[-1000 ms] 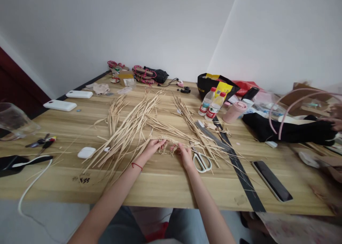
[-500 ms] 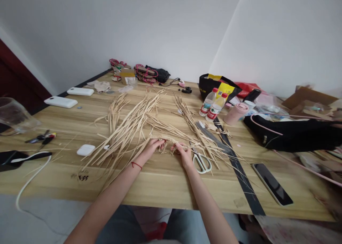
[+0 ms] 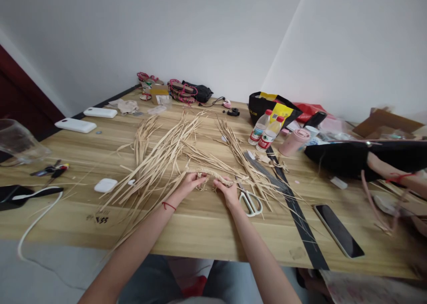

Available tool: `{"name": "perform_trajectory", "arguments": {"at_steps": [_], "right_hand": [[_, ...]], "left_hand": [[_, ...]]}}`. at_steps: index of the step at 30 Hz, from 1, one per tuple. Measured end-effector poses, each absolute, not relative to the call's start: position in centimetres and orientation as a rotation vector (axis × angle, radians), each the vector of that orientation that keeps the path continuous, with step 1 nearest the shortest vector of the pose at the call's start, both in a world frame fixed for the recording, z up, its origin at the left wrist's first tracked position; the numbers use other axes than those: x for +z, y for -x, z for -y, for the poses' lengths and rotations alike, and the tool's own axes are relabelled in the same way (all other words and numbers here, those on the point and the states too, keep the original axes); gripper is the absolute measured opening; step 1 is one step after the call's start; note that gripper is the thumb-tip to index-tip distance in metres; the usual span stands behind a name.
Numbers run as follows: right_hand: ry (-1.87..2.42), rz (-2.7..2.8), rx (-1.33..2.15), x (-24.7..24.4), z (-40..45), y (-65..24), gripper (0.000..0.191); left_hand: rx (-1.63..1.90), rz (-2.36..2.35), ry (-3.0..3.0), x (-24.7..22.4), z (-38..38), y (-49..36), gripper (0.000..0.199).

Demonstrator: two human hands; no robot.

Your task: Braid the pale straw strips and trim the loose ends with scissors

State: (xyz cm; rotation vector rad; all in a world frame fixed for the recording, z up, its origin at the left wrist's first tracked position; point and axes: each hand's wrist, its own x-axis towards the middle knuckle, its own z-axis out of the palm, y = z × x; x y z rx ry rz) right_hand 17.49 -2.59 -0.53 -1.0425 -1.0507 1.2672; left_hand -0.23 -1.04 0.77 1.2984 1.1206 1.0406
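Observation:
A curved braid of pale straw (image 3: 209, 172) is stretched between my two hands, low over the table. My left hand (image 3: 192, 182) pinches its left part, where long loose strands trail back toward my forearm. My right hand (image 3: 227, 190) grips the right end, thumb on the near side. Short straw ends hang below the braid between the hands. Right beside my right hand lie scissors (image 3: 251, 202) with pale handles, their blades partly under straw. Beyond my left hand spreads a big bundle of loose straw strips (image 3: 167, 148); another bundle (image 3: 235, 146) lies beyond the right.
Two water bottles (image 3: 267, 133), a pink cup (image 3: 295, 142) and a black bag (image 3: 255, 108) stand back right. A phone (image 3: 338, 230) lies front right. Another person's arm (image 3: 387, 168) reaches in at the right. A white earbud case (image 3: 106, 185) and a cable (image 3: 33, 226) are left.
The braid has tilted slightly, so more of its right end shows above my right hand. At the far right, another person's bare forearm has come into view and the pink cord there has shifted.

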Motion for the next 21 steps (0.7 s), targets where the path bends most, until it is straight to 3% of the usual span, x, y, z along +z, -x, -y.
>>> {"name": "perform_trajectory", "arguments": {"at_steps": [21], "right_hand": [[0.913, 0.957, 1.223, -0.7, -0.7, -16.5, 0.034]], "left_hand": [[1.231, -1.134, -1.212, 0.5, -0.5, -0.5, 0.038]]}}
